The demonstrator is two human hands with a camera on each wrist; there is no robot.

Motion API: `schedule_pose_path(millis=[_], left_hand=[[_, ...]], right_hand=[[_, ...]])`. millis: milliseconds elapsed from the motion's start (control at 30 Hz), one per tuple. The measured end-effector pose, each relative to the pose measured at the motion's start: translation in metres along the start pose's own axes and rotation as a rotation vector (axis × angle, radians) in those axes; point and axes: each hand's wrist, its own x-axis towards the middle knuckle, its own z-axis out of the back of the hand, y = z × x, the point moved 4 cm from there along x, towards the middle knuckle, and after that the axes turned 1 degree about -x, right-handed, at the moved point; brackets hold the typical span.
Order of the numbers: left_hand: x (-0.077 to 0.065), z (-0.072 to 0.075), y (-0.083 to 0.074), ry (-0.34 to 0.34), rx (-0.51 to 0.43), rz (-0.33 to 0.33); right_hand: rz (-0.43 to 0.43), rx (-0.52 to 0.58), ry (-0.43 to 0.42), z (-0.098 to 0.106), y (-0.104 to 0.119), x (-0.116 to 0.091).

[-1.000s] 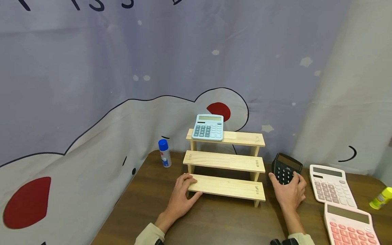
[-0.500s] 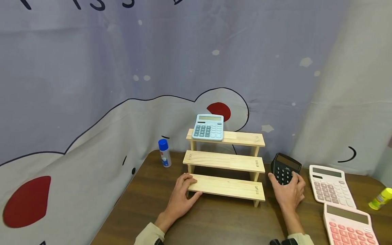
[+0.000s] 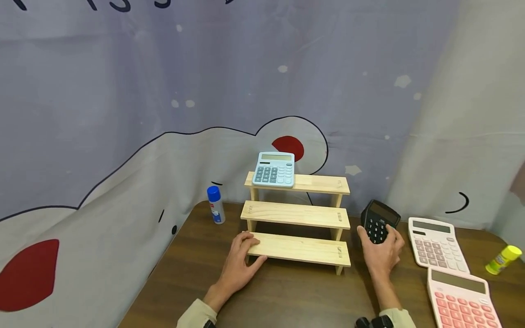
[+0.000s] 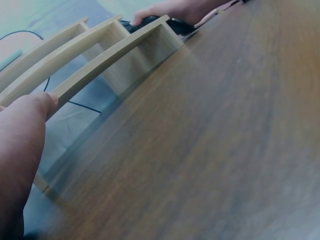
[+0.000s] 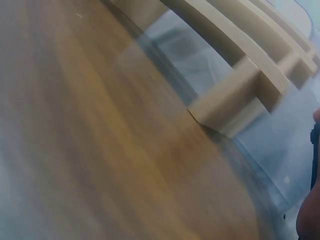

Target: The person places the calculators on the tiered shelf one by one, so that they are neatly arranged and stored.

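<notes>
In the head view, my right hand (image 3: 382, 255) grips a black calculator (image 3: 377, 223) by its lower part, thumb on the left side and fingers on the right. The calculator leans right of a three-step wooden display stand (image 3: 299, 248); whether it touches the table cannot be made out. My left hand (image 3: 235, 269) holds the left end of the lowest step, with fingers on top and the thumb (image 4: 50, 102) at the front edge. A light blue calculator (image 3: 274, 171) rests at the left of the top step. In the right wrist view, only a sliver of the dark calculator (image 5: 315, 150) shows.
Right of the black calculator lie a white calculator (image 3: 436, 243) and a pink calculator (image 3: 463, 300), partly overlapping. A yellow glue stick (image 3: 503, 259) stands tilted in view at far right. A blue-capped bottle (image 3: 216, 205) stands left of the stand. A printed curtain (image 3: 205, 82) hangs behind the table.
The head view has shifted slightly, moving the scene left. My right hand has raised the black calculator a little. The left hand keeps its place on the stand.
</notes>
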Motion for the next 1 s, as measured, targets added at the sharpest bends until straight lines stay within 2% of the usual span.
schedule_pose_path(millis=[200,433,700,900,1000], left_hand=[[0.002,0.000,0.000,0.015,-0.008,0.012],[0.000,-0.002,0.001,0.013,-0.016,0.018],[-0.001,-0.004,-0.001,0.012,-0.013,-0.006],[0.000,0.000,-0.002,-0.008,-0.019,-0.013],[0.000,0.000,-0.002,-0.007,-0.021,-0.009]], right_hand=[[-0.080,0.084,0.066,-0.008,0.009,-0.004],[-0.149,0.139,0.091,-0.004,0.015,-0.005],[-0.121,0.190,0.100,0.003,0.027,-0.007],[-0.100,0.219,0.150,0.001,0.039,-0.011],[-0.080,0.242,0.143,0.001,0.045,-0.012]])
